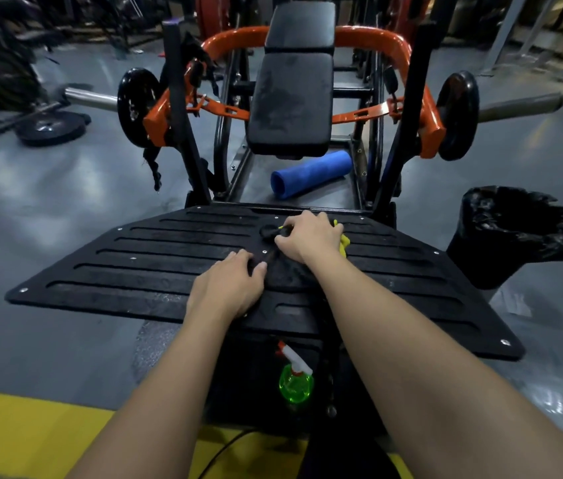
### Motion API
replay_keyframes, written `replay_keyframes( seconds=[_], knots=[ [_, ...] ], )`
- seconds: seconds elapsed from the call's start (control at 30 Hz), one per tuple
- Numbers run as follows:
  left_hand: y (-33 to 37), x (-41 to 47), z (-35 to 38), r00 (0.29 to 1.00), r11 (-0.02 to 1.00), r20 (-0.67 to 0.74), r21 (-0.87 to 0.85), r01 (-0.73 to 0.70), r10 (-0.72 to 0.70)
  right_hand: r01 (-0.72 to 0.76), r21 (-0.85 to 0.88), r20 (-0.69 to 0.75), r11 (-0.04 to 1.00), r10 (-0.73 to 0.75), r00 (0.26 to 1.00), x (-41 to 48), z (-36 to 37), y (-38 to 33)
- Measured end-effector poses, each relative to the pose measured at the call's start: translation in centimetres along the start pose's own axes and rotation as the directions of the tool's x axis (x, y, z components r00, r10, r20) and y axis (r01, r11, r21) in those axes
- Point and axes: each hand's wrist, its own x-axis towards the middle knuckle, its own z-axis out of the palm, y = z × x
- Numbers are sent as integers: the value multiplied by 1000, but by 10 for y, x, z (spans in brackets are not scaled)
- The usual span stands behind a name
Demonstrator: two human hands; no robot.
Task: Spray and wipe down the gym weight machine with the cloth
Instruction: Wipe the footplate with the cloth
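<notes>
Head view: yellow cloth (344,243) beneath pinching right grip (309,236); left grip (228,285) spread on footplate (128,267).

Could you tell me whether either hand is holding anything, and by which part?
The right hand grips the cloth at its bunched far end. The left hand rests flat at the cloth's near edge, holding nothing.

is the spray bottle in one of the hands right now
No, the green spray bottle stands below the foot plate, while the left hand rests on that plate and the right hand grips the cloth.
</notes>
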Motion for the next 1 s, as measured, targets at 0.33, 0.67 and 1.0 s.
replay_keyframes(
  seconds=[0.33,0.67,1.0],
  knots=[
    [3,-5,-5,998,1000,59,2,7,-7,3,67,0,998,-3,1000,-90,-35,38],
    [34,3,-39,994,958,103,287,4,-35,-164,-11,-58,986,163,985,-156,-53,50],
    [17,39,13,994,995,84,68,-79,73,-136,-227,-105,964,114,988,-99,-27,19]
  ],
)
